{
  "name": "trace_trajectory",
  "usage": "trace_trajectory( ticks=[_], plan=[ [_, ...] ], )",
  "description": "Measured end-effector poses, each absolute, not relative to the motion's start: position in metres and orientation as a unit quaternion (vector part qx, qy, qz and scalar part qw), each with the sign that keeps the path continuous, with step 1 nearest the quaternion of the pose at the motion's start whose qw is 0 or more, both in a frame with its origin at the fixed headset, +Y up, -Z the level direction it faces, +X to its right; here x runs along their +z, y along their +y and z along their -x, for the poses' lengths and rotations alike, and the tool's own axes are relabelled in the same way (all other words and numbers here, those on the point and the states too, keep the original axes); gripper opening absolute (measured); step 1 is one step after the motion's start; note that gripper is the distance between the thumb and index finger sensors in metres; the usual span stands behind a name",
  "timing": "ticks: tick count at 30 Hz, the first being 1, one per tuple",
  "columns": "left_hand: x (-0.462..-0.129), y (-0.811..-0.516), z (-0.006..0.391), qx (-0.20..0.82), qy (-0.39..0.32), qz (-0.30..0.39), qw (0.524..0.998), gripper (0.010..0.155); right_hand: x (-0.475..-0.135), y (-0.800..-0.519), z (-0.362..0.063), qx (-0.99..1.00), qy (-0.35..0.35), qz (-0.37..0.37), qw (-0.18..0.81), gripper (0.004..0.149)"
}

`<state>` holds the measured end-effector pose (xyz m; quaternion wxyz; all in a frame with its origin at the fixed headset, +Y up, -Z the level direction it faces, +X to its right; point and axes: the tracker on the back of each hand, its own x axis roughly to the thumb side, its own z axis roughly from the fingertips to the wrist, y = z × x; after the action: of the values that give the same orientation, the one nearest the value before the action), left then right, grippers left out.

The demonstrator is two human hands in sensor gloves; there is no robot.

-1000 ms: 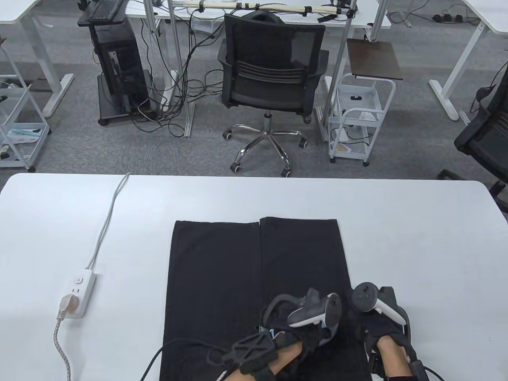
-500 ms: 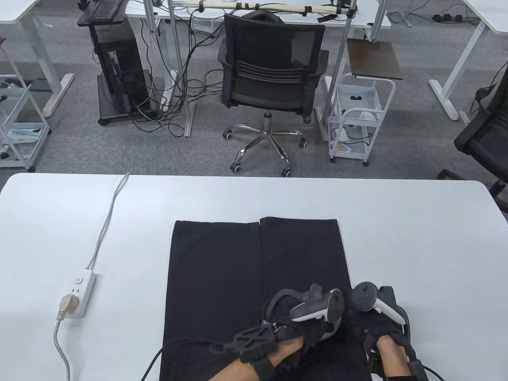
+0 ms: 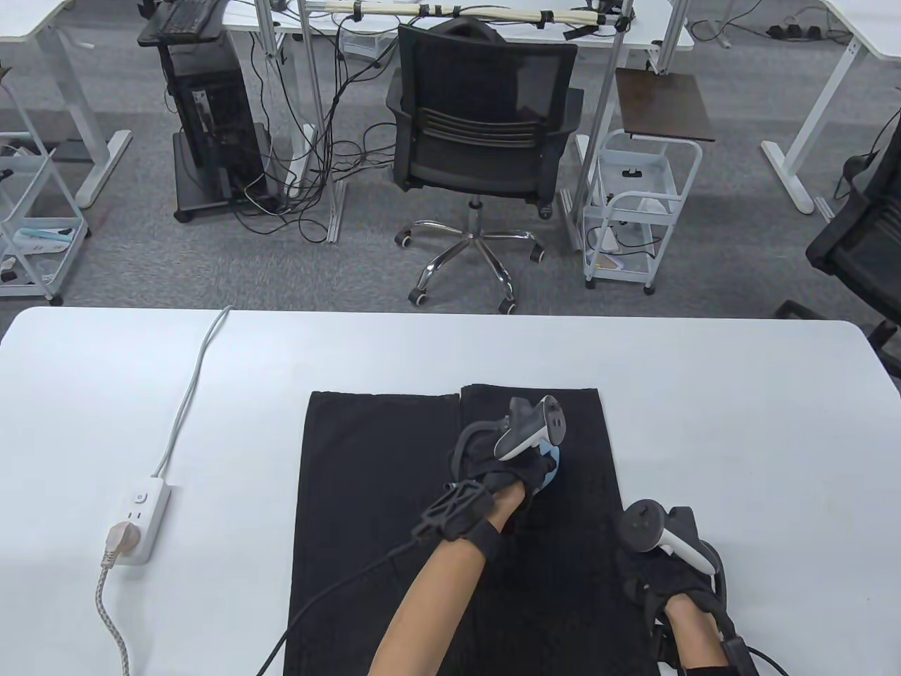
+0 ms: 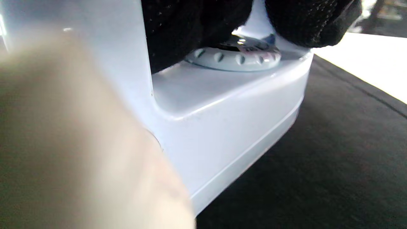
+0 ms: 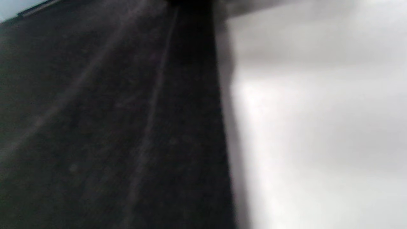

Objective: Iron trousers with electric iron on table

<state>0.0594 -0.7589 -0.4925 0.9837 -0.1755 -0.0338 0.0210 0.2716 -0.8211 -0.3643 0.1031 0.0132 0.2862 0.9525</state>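
Black trousers [image 3: 380, 493] lie flat on the white table [image 3: 739, 422], legs pointing away from me. My left hand [image 3: 521, 470] grips the handle of a white and pale blue iron [image 3: 552, 470] that stands on the far part of the right leg. The left wrist view shows the iron's white body [image 4: 222, 105] and its dial [image 4: 235, 57] under my gloved fingers [image 4: 311, 22], sole down on the cloth [image 4: 318, 159]. My right hand [image 3: 651, 567] rests on the right leg's outer edge near the front. The right wrist view shows only blurred cloth [image 5: 111, 127] and table [image 5: 318, 127].
A white power strip [image 3: 139, 517] with a plug [image 3: 120, 541] and a braided cord [image 3: 109, 612] lies at the table's left. A black glove cable [image 3: 331, 598] crosses the left trouser leg. A black office chair [image 3: 479, 141] stands beyond the far edge.
My left hand has slid the iron away from me along the right trouser leg, from beside my right hand to near the hem. The right hand has stayed put.
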Motion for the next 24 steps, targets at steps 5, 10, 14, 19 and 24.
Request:
trace_trajectory(
  ticks=[5, 10, 14, 19, 24],
  plan=[
    [-0.486, -0.759, -0.062, 0.014, -0.034, 0.172, 0.984, 0.054, -0.364, -0.821, -0.271, 0.952, 0.287, -0.014, 0.106, 0.066],
    [-0.458, -0.759, -0.068, 0.009, -0.075, 0.175, 0.982, 0.054, -0.365, -0.821, -0.272, 0.951, 0.289, -0.014, 0.109, 0.066],
    [-0.428, -0.759, -0.077, 0.001, -0.119, 0.178, 0.977, 0.054, -0.365, -0.821, -0.273, 0.95, 0.29, -0.016, 0.113, 0.066],
    [-0.38, -0.76, -0.09, -0.005, -0.189, 0.186, 0.964, 0.054, -0.365, -0.821, -0.275, 0.95, 0.29, -0.019, 0.115, 0.065],
    [-0.331, -0.762, -0.097, 0.002, -0.249, 0.206, 0.946, 0.054, -0.363, -0.822, -0.277, 0.95, 0.288, -0.022, 0.117, 0.066]
  ],
)
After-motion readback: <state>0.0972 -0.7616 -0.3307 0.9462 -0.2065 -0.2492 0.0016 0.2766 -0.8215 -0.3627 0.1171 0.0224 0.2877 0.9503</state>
